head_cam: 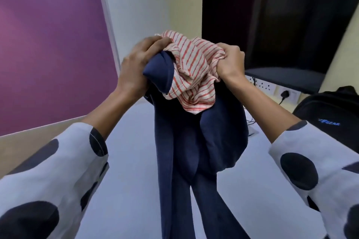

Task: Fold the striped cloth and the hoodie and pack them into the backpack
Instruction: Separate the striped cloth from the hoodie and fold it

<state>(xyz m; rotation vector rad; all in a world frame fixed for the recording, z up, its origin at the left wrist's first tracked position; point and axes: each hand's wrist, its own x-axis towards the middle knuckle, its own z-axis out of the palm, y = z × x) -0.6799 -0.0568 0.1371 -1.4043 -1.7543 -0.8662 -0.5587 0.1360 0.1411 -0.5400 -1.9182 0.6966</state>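
Hands meet high over the bed, both buried in one bundle of clothing. The left hand (138,66) curls over the top of the navy hoodie (182,151), its fingers closed round a bunched fold of the dark fabric where that fold meets the striped cloth (192,75). The right hand (231,62) grips the striped cloth from the other side, fingers wrapped tight into a gathered wad of the red and cream stripes.

The striped cloth sits crumpled on top of the hoodie, between the two hands, and its lower edge droops over the hoodie's front. The hoodie hangs straight down from the hands in long folds, and two narrower lengths of it trail toward the lower edge of the view, over the pale bed sheet (132,151). Whether any of it touches the sheet I cannot tell.

The black backpack (330,110) stands to the right of the hoodie, well apart from it, with small blue lettering on its front. Whether it is zipped or unzipped does not show. Above the backpack, on the cream wall, is a socket strip with a black plug (284,94) in it, and above that a large dark television screen (279,25) with a dark shelf under it. To the left of the hoodie a purple wall panel (48,44) fills the background. Both forearms wear white sleeves with large dark dots (299,170).
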